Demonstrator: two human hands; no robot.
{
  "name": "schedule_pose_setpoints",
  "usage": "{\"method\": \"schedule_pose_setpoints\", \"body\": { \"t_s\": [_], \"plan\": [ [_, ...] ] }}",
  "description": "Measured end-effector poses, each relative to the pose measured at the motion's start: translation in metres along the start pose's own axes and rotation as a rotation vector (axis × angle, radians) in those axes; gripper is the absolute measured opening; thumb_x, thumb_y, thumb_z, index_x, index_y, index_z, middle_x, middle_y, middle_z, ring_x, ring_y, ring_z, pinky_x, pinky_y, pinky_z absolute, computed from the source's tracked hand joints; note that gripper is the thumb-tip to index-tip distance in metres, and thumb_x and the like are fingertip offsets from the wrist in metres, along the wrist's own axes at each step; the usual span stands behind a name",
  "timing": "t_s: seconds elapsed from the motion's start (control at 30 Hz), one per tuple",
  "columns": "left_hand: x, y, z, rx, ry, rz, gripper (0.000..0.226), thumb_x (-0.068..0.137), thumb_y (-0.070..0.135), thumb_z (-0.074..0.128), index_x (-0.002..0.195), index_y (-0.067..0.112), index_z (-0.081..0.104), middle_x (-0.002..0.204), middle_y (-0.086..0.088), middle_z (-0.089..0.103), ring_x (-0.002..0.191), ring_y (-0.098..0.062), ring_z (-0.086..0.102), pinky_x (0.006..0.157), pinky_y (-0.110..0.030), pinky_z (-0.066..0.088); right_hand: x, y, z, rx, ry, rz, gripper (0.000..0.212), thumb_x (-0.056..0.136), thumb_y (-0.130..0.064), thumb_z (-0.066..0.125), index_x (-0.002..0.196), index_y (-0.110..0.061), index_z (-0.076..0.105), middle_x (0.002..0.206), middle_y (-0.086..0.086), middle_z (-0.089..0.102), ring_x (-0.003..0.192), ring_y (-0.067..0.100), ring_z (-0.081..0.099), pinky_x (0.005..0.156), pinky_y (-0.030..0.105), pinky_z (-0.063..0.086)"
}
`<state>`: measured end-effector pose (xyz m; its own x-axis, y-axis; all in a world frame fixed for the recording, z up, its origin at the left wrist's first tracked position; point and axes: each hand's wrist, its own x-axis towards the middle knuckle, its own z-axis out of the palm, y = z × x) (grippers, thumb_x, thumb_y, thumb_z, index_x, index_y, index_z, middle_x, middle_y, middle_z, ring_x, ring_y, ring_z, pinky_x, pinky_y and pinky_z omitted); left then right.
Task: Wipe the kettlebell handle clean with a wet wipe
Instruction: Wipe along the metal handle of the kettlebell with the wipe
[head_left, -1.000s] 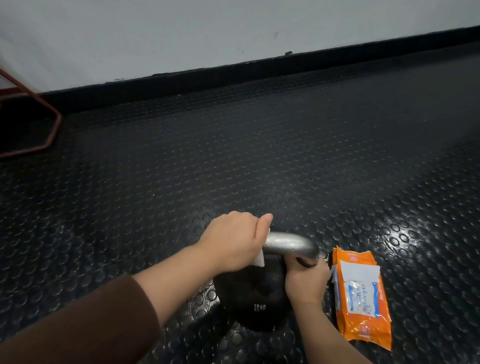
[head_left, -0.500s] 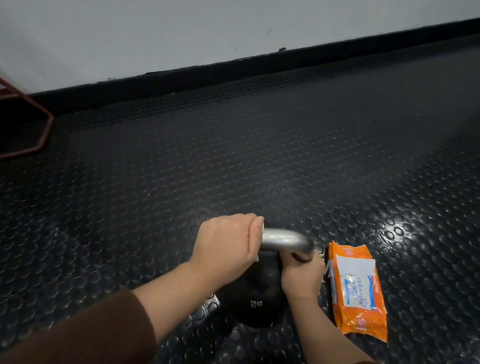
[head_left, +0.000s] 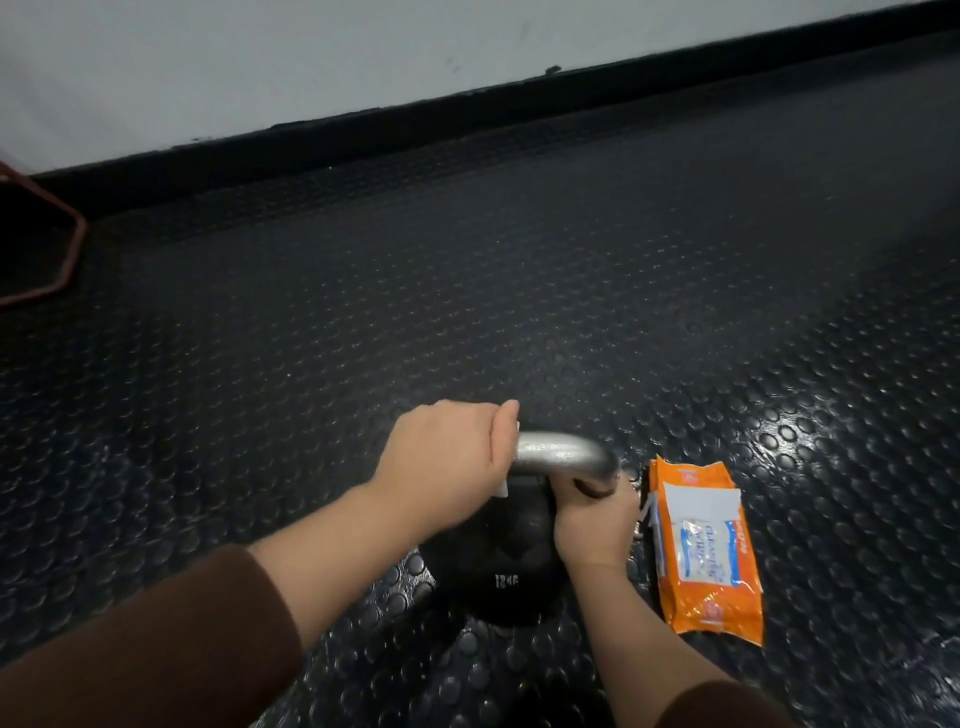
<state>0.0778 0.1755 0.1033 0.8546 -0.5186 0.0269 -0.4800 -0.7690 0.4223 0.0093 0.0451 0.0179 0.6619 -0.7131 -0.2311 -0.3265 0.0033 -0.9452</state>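
Observation:
A black kettlebell (head_left: 498, 571) with a silver handle (head_left: 561, 454) stands on the studded rubber floor. My left hand (head_left: 447, 462) grips the handle's left end, with a white wet wipe (head_left: 503, 488) wrapped under the fingers; only small corners of the wipe show. My right hand (head_left: 592, 525) holds the handle's right post just below the bend, fingers curled round it.
An orange pack of wet wipes (head_left: 701, 545) lies flat on the floor right beside my right hand. A red metal frame (head_left: 62, 260) stands at the far left near the white wall (head_left: 363, 52). Black rubber flooring (head_left: 519, 286) stretches ahead.
My left hand with the wipe has slid left along the handle, baring more of the silver bar. My right hand keeps its hold.

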Motion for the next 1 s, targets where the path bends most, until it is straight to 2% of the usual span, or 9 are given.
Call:
{"method": "schedule_pose_setpoints", "body": {
  "t_s": [0.07, 0.17, 0.27, 0.37, 0.47, 0.57, 0.7, 0.77, 1.0],
  "plan": [
    [-0.009, 0.002, 0.004, 0.056, 0.122, 0.05, 0.046, 0.093, 0.046, 0.013, 0.06, 0.026, 0.039, 0.051, 0.009, 0.06, 0.059, -0.013, 0.06, 0.061, -0.036, 0.051, 0.0, 0.0, 0.0, 0.009, -0.011, 0.005, 0.022, 0.078, -0.011, 0.075, 0.071, -0.023, 0.057, 0.072, -0.005, 0.063, 0.07, 0.007, 0.057, 0.059, 0.02, 0.039],
    [-0.008, 0.004, 0.001, 0.003, 0.076, 0.026, 0.047, 0.095, 0.043, 0.017, 0.058, 0.025, 0.039, 0.05, 0.011, 0.063, 0.062, -0.009, 0.061, 0.067, -0.033, 0.051, -0.001, 0.0, -0.001, 0.019, -0.021, 0.009, 0.022, 0.079, -0.012, 0.074, 0.073, -0.024, 0.057, 0.074, -0.005, 0.063, 0.071, 0.008, 0.058, 0.06, 0.021, 0.04],
    [0.007, 0.005, -0.01, -0.082, -0.124, -0.039, 0.056, 0.098, 0.039, 0.023, 0.048, 0.017, 0.036, 0.053, 0.003, 0.066, 0.064, -0.018, 0.06, 0.072, -0.031, 0.049, -0.001, -0.002, -0.001, 0.02, -0.024, 0.013, 0.021, 0.079, -0.013, 0.074, 0.073, -0.025, 0.057, 0.075, -0.006, 0.063, 0.072, 0.007, 0.057, 0.06, 0.019, 0.039],
    [0.024, 0.002, -0.021, -0.233, -0.397, -0.127, 0.054, 0.101, 0.038, 0.026, 0.052, 0.014, 0.027, 0.044, 0.001, 0.04, 0.037, -0.009, 0.038, 0.048, -0.025, 0.037, -0.001, -0.002, 0.0, 0.009, -0.019, 0.013, 0.021, 0.08, -0.011, 0.072, 0.073, -0.025, 0.057, 0.075, -0.006, 0.062, 0.072, 0.005, 0.057, 0.06, 0.018, 0.038],
    [0.035, 0.002, -0.028, -0.303, -0.543, -0.188, 0.05, 0.1, 0.035, 0.031, 0.054, 0.019, 0.023, 0.047, 0.005, 0.026, 0.034, -0.008, 0.023, 0.053, -0.029, 0.028, 0.0, -0.001, -0.001, 0.011, -0.018, 0.023, 0.021, 0.08, -0.011, 0.072, 0.073, -0.024, 0.057, 0.074, -0.006, 0.062, 0.071, 0.005, 0.056, 0.059, 0.019, 0.038],
    [0.032, 0.006, -0.027, -0.287, -0.483, -0.171, 0.052, 0.101, 0.034, 0.028, 0.052, 0.016, 0.026, 0.042, 0.003, 0.033, 0.036, -0.011, 0.032, 0.049, -0.027, 0.032, 0.001, 0.001, 0.0, 0.005, -0.027, 0.016, 0.021, 0.08, -0.01, 0.072, 0.073, -0.024, 0.058, 0.075, -0.005, 0.062, 0.072, 0.008, 0.057, 0.06, 0.02, 0.039],
    [0.003, 0.007, -0.007, 0.042, -0.062, -0.021, 0.052, 0.096, 0.041, 0.014, 0.056, 0.019, 0.038, 0.054, 0.005, 0.062, 0.062, -0.018, 0.059, 0.068, -0.031, 0.049, 0.001, 0.003, 0.0, 0.01, -0.012, 0.007, 0.019, 0.078, -0.011, 0.073, 0.073, -0.023, 0.059, 0.075, -0.004, 0.064, 0.072, 0.009, 0.059, 0.06, 0.021, 0.04],
    [-0.009, 0.008, -0.001, 0.106, 0.071, 0.002, 0.048, 0.093, 0.045, 0.007, 0.062, 0.025, 0.038, 0.055, 0.008, 0.061, 0.061, -0.014, 0.06, 0.063, -0.035, 0.051, 0.001, 0.003, -0.001, 0.017, -0.016, 0.016, 0.017, 0.078, -0.013, 0.074, 0.074, -0.021, 0.06, 0.073, -0.003, 0.065, 0.07, 0.009, 0.059, 0.058, 0.021, 0.039],
    [0.006, 0.006, -0.006, -0.046, -0.079, -0.043, 0.056, 0.096, 0.041, 0.017, 0.049, 0.02, 0.038, 0.056, 0.005, 0.066, 0.067, -0.021, 0.061, 0.078, -0.039, 0.051, 0.002, 0.004, 0.0, 0.0, -0.015, 0.016, 0.011, 0.078, -0.013, 0.074, 0.082, -0.014, 0.064, 0.075, -0.004, 0.064, 0.072, 0.006, 0.058, 0.059, 0.019, 0.038]
  ]
}}
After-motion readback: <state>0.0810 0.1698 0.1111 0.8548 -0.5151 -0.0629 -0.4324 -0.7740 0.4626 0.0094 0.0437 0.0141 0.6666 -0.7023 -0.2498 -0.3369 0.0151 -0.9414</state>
